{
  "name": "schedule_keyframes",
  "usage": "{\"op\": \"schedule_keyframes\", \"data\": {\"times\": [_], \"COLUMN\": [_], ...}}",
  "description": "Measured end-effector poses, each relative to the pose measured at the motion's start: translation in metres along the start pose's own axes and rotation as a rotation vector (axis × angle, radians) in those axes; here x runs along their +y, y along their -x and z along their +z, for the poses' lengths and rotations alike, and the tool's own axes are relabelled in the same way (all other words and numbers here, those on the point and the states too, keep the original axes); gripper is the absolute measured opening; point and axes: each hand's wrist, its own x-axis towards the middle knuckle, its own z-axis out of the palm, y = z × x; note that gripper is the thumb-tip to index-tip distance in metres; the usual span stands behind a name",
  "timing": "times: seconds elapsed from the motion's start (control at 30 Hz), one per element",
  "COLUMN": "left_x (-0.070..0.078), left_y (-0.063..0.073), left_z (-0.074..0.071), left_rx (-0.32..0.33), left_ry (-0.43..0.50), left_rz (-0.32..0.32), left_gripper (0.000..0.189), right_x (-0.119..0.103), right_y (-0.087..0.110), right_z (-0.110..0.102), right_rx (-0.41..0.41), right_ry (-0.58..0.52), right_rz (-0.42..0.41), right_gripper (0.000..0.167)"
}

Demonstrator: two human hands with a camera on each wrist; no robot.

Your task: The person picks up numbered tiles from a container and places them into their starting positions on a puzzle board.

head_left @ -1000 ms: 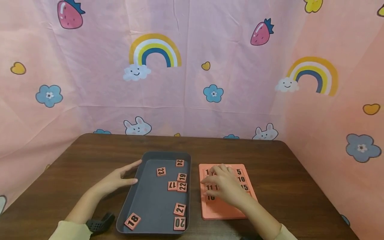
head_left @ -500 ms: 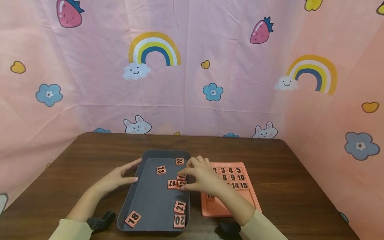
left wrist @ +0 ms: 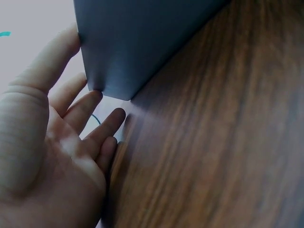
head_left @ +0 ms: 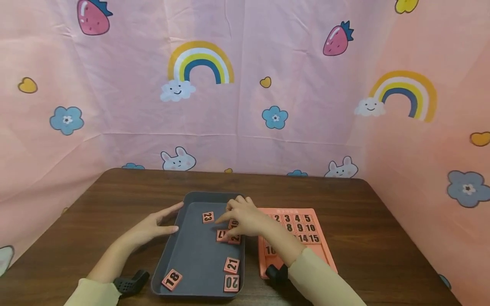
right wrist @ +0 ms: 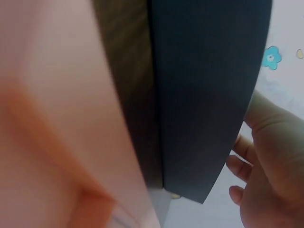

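Note:
My left hand (head_left: 151,227) rests against the left side of a dark grey tray (head_left: 162,255), thumb and fingers spread. In the left wrist view, fingertips touch the tray wall (left wrist: 128,52). My right hand (head_left: 245,219) reaches over the tray's right rim, with index finger and thumb apart around the 17 tile (head_left: 220,235). The 19 tile (head_left: 234,223) and the tile below it are partly covered by that hand. A 23 tile (head_left: 208,217) lies just left of its index finger. Behind the tray wall (right wrist: 204,95), the right fingertips are hidden in the right wrist view.
The tray also holds an 18 tile (head_left: 172,279), a 21 tile (head_left: 231,264) and a 20 tile (head_left: 231,283). To its right lies a pink number board (head_left: 264,270) with rows of tiles, partly under the right forearm. Printed cloth (head_left: 214,127) hangs behind the wooden table (head_left: 126,191).
My right hand has moved left from the pink board into the tray, then farther left toward the 17 tile. My left hand stays at the tray's side.

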Motion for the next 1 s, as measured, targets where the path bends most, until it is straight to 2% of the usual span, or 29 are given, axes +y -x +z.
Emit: {"op": "schedule_keyframes", "data": {"times": [0.2,0.33,0.57,1.0], "left_x": [0.003,0.003,0.000,0.004], "left_y": [-0.003,-0.003,-0.003,-0.001], "left_z": [-0.001,-0.001,0.000,0.001], "left_rx": [-0.009,-0.002,0.009,0.002], "left_ry": [0.001,-0.005,-0.013,-0.009], "left_rz": [0.037,0.039,0.012,0.012], "left_gripper": [0.071,0.071,0.070,0.071], "right_x": [0.015,0.019,0.017,0.009], "right_y": [-0.007,-0.012,-0.016,-0.020], "right_z": [-0.002,0.000,0.003,0.009], "right_rx": [-0.038,-0.060,-0.095,-0.148], "right_ry": [-0.013,0.008,0.022,-0.047], "right_rz": [-0.016,-0.043,-0.099,-0.082], "right_gripper": [0.038,0.038,0.039,0.031]}}
